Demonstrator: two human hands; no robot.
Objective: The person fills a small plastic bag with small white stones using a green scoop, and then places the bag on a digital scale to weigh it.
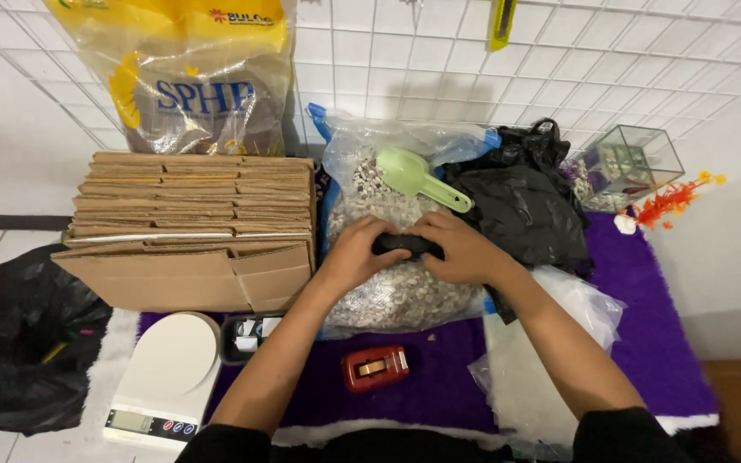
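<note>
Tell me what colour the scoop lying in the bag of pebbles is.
The scoop is pale green, seen clearly in the head view, resting on the pebbles.

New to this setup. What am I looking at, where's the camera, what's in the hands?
One picture, from a camera worn on a person's head, looking down at their own two bare hands. Left hand and right hand together grip a small black object over an open clear bag of pebbles, where a green scoop lies. Around it on the purple mat: a red tape dispenser, a white scale, a stack of flat cardboard, a black bag and a small glass tank.
</note>
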